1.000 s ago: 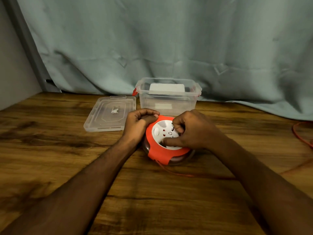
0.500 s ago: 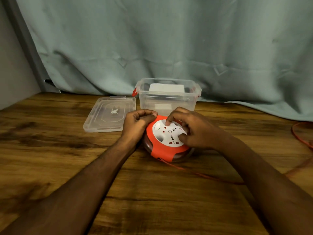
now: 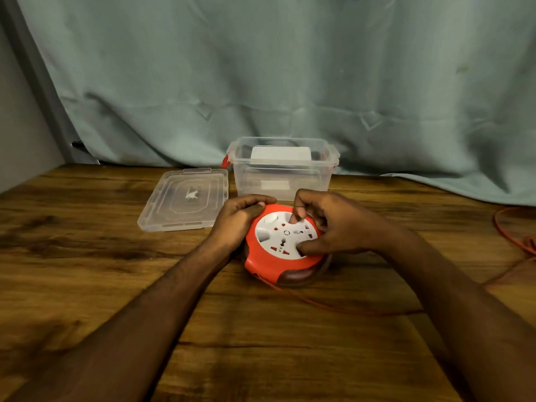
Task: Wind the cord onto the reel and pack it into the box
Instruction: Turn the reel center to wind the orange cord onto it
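A wooden worktop [image 3: 87, 285] with dark grain streaks fills the lower part of the view. Behind it hangs a pale blue-green curtain [image 3: 290, 82] — creased, with its hem lying on the far right of the worktop. At the far left stands a plain grey wall [image 3: 20, 134], and a darker grey strip [image 3: 43, 91] runs down at a slant between the wall and the curtain's edge.

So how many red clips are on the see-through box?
2: one red clip on the box's left end, one barely showing on its right end. Others may be hidden.
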Action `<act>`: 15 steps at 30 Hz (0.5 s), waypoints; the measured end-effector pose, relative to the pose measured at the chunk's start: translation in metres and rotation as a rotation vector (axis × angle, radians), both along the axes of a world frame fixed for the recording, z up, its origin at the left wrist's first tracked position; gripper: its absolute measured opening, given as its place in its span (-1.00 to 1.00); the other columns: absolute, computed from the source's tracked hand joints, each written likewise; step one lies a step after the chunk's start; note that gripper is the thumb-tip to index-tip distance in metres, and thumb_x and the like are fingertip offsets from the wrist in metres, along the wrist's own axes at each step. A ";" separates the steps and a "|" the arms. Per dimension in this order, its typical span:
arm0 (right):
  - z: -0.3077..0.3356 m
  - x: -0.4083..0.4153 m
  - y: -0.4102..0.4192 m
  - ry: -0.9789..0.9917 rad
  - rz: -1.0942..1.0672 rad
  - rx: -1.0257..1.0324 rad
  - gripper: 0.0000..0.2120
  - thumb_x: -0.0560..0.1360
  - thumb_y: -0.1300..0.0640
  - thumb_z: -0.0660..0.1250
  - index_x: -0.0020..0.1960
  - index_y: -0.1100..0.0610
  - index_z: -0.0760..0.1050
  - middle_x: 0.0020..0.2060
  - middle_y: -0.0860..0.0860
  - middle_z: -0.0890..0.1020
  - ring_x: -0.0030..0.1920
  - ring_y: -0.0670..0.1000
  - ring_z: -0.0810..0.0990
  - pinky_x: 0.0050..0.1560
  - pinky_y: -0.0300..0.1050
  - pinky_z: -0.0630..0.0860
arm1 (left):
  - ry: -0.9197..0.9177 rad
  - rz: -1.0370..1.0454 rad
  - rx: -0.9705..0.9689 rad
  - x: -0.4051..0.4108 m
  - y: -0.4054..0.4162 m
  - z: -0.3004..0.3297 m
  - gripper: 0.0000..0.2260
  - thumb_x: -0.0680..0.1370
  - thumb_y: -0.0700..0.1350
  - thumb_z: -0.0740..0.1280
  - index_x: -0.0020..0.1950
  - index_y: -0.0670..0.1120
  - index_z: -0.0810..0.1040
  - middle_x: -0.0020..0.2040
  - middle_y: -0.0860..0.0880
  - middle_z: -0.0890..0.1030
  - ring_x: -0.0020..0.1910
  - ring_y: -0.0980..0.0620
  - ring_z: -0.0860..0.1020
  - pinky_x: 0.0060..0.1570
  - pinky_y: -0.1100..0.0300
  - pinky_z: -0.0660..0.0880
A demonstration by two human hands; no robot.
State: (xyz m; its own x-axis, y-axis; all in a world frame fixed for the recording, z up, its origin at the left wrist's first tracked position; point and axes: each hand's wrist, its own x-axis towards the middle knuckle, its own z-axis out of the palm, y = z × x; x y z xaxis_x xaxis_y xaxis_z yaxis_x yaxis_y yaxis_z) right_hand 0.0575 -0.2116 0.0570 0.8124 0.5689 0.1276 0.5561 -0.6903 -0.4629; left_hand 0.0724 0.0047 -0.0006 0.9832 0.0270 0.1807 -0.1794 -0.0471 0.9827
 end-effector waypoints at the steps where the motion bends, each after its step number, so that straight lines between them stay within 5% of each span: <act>1: 0.001 -0.001 0.002 -0.011 -0.014 -0.020 -0.57 0.31 -0.01 0.64 -0.06 -0.12 0.40 0.10 -0.08 0.65 0.08 0.04 0.68 -0.24 -0.02 0.73 | 0.000 -0.005 0.000 -0.001 0.000 0.000 -0.77 0.64 -0.25 0.25 0.14 -0.16 0.70 0.09 -0.14 0.72 0.10 -0.18 0.67 0.17 -0.09 0.61; 5: 0.002 -0.009 0.008 -0.099 -0.073 -0.094 -0.55 0.25 -0.22 0.62 -0.19 0.00 0.44 -0.13 -0.03 0.69 -0.06 0.04 0.67 -0.25 0.00 0.67 | -0.011 -0.007 -0.008 0.000 0.001 -0.001 -0.78 0.62 -0.27 0.26 0.10 -0.15 0.71 0.06 -0.15 0.73 0.08 -0.19 0.68 0.13 -0.08 0.61; 9: -0.005 -0.015 0.017 -0.199 -0.109 -0.124 -0.49 0.26 -0.31 0.57 -0.33 0.10 0.47 -0.40 0.02 0.61 -0.34 0.01 0.55 -0.36 -0.14 0.34 | -0.019 0.000 -0.014 0.001 0.001 -0.002 -0.77 0.61 -0.29 0.26 0.08 -0.17 0.71 0.05 -0.16 0.73 0.09 -0.22 0.68 0.13 -0.07 0.61; 15: -0.012 -0.016 0.028 -0.303 -0.127 -0.138 -0.39 0.39 -0.41 0.40 -0.48 0.05 0.31 -0.57 -0.07 0.40 -0.50 -0.07 0.39 -0.35 -0.15 0.29 | -0.021 0.009 -0.018 0.003 0.002 -0.003 -0.78 0.61 -0.29 0.27 0.09 -0.17 0.71 0.06 -0.18 0.73 0.06 -0.21 0.69 0.15 -0.15 0.61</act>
State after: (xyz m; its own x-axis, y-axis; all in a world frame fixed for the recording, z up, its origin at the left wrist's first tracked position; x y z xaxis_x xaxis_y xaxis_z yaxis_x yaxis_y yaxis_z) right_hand 0.0416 -0.1834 0.0454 0.8146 0.4947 0.3027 0.5598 -0.8072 -0.1873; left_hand 0.0753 0.0067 -0.0033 0.9790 0.0393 0.2003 -0.1991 -0.0310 0.9795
